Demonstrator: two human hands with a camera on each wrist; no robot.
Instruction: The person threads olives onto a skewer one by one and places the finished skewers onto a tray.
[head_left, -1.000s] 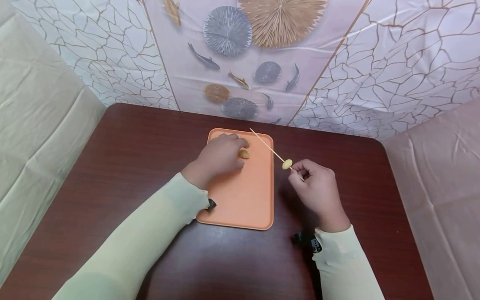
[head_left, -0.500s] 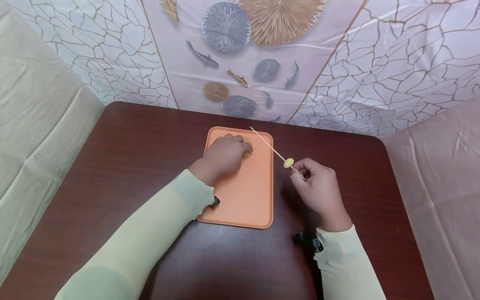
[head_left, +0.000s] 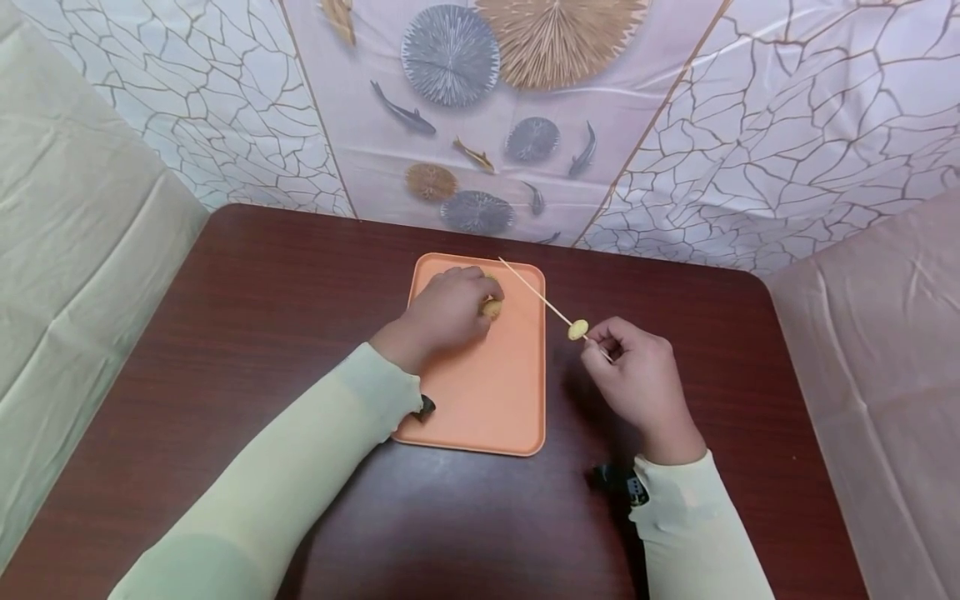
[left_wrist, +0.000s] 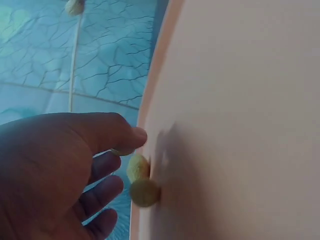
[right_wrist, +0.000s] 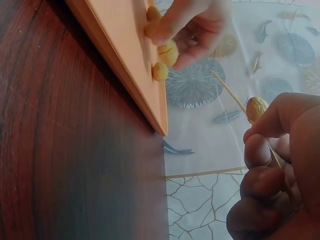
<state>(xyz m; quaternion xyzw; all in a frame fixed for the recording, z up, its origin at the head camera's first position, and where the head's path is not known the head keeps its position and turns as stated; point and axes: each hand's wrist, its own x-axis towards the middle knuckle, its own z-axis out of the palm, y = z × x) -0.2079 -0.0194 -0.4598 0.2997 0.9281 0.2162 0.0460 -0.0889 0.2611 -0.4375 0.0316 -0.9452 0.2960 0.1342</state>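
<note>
My left hand [head_left: 450, 312] is over the far part of an orange tray [head_left: 480, 400], pinching a small yellow ball [right_wrist: 168, 52] between thumb and fingers. Beside it on the tray lie several similar balls [left_wrist: 145, 193], partly hidden by the hand in the head view. To the right of the tray, my right hand [head_left: 633, 367] holds a thin wooden skewer [head_left: 536, 292] near its lower end. One yellow ball [right_wrist: 256, 109] is threaded on the skewer just beyond the right fingertips. The skewer's pointed end slants up and left over the tray's far right edge.
A dark red-brown wooden table [head_left: 285, 275] carries the tray. Behind it hangs a patterned cloth [head_left: 480, 167] with fish and round motifs, and plain pale cloth [head_left: 885, 375] covers the sides. Small black devices [head_left: 622, 483] sit at the sleeve cuffs.
My left hand has moved slightly right among the balls; its fingers have closed on one and now show it between thumb and forefinger. The right hand and skewer have barely moved.
</note>
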